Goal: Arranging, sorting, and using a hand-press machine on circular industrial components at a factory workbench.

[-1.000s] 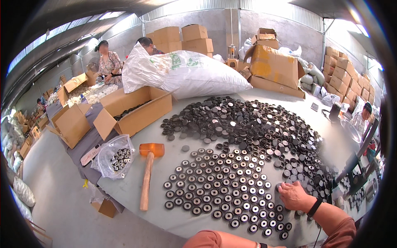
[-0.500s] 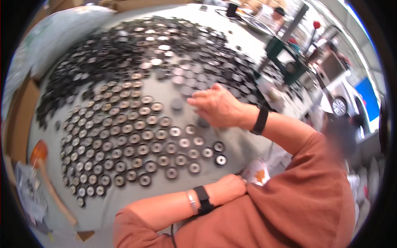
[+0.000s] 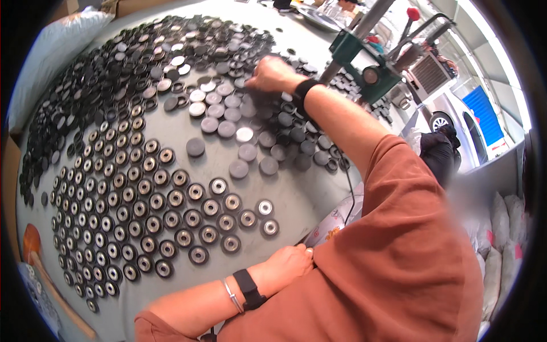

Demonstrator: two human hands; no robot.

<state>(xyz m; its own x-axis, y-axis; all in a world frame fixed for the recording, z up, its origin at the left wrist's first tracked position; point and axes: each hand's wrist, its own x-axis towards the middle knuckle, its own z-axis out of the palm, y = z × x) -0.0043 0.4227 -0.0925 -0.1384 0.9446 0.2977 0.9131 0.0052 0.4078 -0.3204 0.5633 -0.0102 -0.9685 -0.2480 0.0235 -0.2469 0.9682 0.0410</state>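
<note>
My right hand (image 3: 273,74) reaches over the far heap of dark round caps (image 3: 228,48). Its fingers are bent and smeared by motion, so I cannot make out whether a cap is in them. Below it lie loose grey discs (image 3: 229,114), mostly flat side up, and one grey disc (image 3: 195,147) sits apart from them. My left hand (image 3: 290,262) rests closed by the table's near edge, its fingers curled under; whatever may be inside is hidden. Left of it spread rows of black-rimmed round pieces with metal centres (image 3: 192,218), standing side by side.
A wooden-handled mallet (image 3: 57,290) with an orange head lies at the left edge. Behind it is a large pale plastic sack (image 3: 57,57). A green hand press (image 3: 367,68) with a red-knobbed lever stands at the far right. White sacks (image 3: 493,273) are stacked on the right.
My right hand has moved away from me, from beside the metal-centred rows to the far heap. More grey discs now lie near the middle. My left hand stays by the edge; the view has shifted.
</note>
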